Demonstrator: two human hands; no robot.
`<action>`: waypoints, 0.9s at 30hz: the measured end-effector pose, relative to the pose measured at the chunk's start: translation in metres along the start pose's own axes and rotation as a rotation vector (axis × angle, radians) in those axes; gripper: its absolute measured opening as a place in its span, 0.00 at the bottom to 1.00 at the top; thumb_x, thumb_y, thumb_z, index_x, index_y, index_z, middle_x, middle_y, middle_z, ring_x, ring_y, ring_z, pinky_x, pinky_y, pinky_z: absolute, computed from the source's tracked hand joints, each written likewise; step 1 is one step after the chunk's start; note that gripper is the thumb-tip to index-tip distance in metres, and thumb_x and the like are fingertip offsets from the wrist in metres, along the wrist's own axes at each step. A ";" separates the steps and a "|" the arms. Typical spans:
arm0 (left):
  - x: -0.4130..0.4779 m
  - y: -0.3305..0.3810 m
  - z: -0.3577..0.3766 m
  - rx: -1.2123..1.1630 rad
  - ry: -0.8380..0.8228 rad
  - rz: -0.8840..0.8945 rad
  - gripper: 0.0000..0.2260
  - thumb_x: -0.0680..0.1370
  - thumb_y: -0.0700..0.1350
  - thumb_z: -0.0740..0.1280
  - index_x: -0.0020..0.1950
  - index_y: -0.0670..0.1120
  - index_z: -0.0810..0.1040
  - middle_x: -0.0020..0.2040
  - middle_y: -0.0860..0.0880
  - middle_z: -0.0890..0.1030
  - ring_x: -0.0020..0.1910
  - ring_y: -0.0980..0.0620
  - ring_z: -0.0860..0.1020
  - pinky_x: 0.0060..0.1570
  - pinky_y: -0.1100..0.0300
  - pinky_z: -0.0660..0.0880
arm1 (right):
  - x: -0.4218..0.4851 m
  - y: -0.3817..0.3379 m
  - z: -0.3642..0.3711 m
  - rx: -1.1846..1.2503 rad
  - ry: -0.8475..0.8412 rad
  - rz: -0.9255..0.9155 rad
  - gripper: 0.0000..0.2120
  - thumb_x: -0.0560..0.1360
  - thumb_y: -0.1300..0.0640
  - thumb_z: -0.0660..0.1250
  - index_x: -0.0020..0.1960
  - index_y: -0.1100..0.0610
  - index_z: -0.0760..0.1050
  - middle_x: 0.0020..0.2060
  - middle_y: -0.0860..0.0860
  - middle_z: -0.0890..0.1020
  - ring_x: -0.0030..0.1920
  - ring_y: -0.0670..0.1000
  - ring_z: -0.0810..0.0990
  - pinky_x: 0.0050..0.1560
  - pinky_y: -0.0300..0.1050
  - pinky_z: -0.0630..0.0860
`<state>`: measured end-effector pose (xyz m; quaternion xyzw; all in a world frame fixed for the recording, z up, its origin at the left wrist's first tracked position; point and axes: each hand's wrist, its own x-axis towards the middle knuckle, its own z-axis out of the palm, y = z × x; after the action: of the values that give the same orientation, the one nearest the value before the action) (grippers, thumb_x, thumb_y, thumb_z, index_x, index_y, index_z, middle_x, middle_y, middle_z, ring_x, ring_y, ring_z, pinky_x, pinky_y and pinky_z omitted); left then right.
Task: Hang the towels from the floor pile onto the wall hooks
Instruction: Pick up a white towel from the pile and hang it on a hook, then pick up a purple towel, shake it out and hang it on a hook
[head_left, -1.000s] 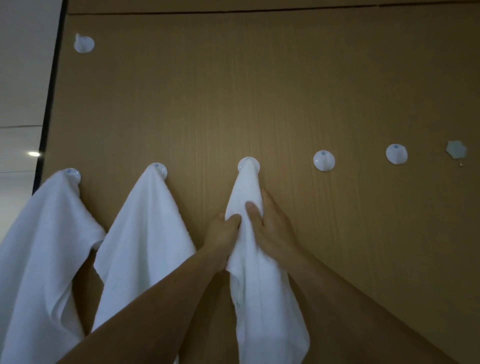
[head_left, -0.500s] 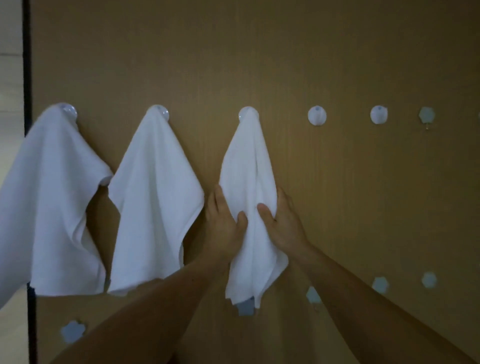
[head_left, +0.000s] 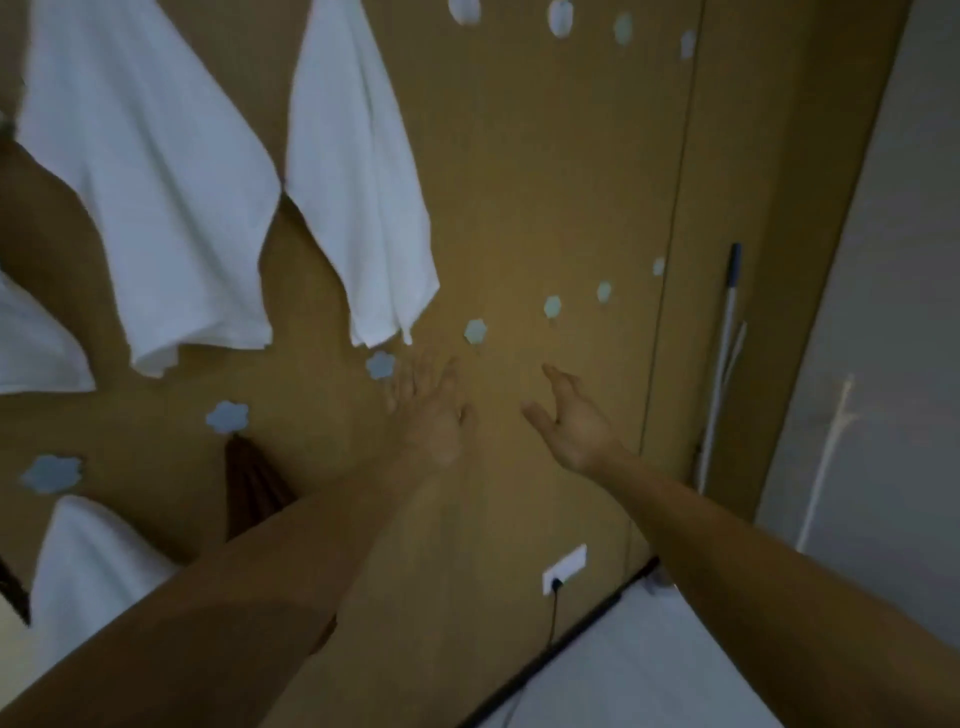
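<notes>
White towels hang on the wooden wall: one at centre, one to its left, and a corner of another at the far left edge. My left hand is below the centre towel with fingers spread, holding nothing. Level with it to the right, my right hand is also spread and holds nothing. Two bare white hooks show at the top edge. A lower row of pale flower-shaped hooks runs across the wall. The floor pile is out of view.
A white cloth and a dark brown cloth hang low on the left. A mop handle leans at the wall's right end. A wall socket with a black cable sits near the pale floor.
Both hands have let go of the centre towel and dropped below it, fingers spread. The view has swung down and to the right, so the lower wall and floor now show.
</notes>
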<state>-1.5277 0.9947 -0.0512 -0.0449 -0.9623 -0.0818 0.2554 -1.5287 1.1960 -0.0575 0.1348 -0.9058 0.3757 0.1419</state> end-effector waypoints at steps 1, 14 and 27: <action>-0.012 0.013 0.009 -0.030 -0.085 0.025 0.28 0.80 0.57 0.54 0.78 0.53 0.51 0.79 0.47 0.46 0.77 0.43 0.44 0.73 0.41 0.43 | -0.024 0.018 -0.006 -0.027 -0.030 0.064 0.33 0.80 0.40 0.55 0.79 0.52 0.50 0.77 0.53 0.56 0.74 0.55 0.61 0.71 0.49 0.61; -0.186 0.286 0.093 -0.076 -0.679 0.470 0.32 0.77 0.59 0.57 0.78 0.54 0.50 0.79 0.47 0.46 0.77 0.43 0.45 0.71 0.39 0.48 | -0.364 0.205 -0.155 -0.346 -0.114 0.660 0.25 0.78 0.42 0.61 0.72 0.50 0.66 0.71 0.57 0.66 0.68 0.60 0.66 0.69 0.52 0.64; -0.387 0.522 0.160 -0.088 -1.048 0.848 0.33 0.77 0.57 0.61 0.78 0.53 0.51 0.79 0.47 0.49 0.76 0.43 0.50 0.70 0.45 0.55 | -0.615 0.313 -0.251 -0.315 -0.030 1.157 0.22 0.77 0.47 0.63 0.69 0.53 0.71 0.63 0.57 0.75 0.59 0.57 0.76 0.61 0.51 0.73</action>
<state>-1.2031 1.5194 -0.3109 -0.4627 -0.8540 0.0187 -0.2372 -1.0321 1.6743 -0.3092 -0.3977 -0.8787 0.2513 -0.0803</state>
